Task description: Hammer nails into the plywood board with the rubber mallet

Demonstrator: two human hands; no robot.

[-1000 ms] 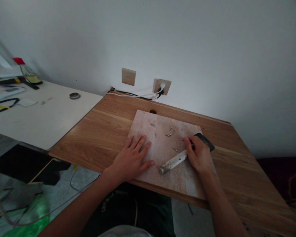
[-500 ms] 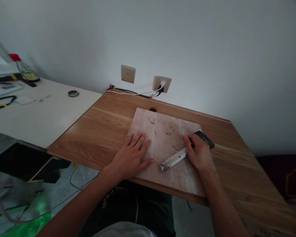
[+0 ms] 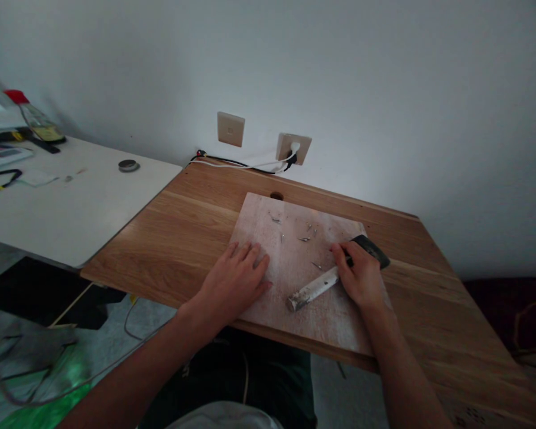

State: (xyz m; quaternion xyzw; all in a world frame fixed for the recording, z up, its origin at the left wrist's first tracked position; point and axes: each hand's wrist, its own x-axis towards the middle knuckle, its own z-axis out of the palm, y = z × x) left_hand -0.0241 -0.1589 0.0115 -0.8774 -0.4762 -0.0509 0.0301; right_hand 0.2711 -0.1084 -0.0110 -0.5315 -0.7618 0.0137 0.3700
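A pale, worn board [image 3: 290,286] lies on the wooden table. My left hand [image 3: 237,277] rests flat on its left edge, fingers stretched out and holding nothing. My right hand [image 3: 360,271] is wrapped round a hammer [image 3: 312,290], close to its dark head [image 3: 371,250]. The hammer's scuffed whitish handle slants down and left across the board. Several small metal nails [image 3: 304,239] are scattered on the board between and beyond my hands. One lone nail [image 3: 317,266] lies just left of my right hand.
The wooden table [image 3: 174,220] meets a white table [image 3: 84,202] on the left. That one bears a round tin [image 3: 128,165], a red-capped bottle [image 3: 42,124] and a black cable [image 3: 2,179]. Cables run along the wall to a plugged socket [image 3: 293,148].
My left hand has shifted slightly left on the board, its fingers drawn a little closer together. The right hand and the hammer stay put. The view has moved slightly.
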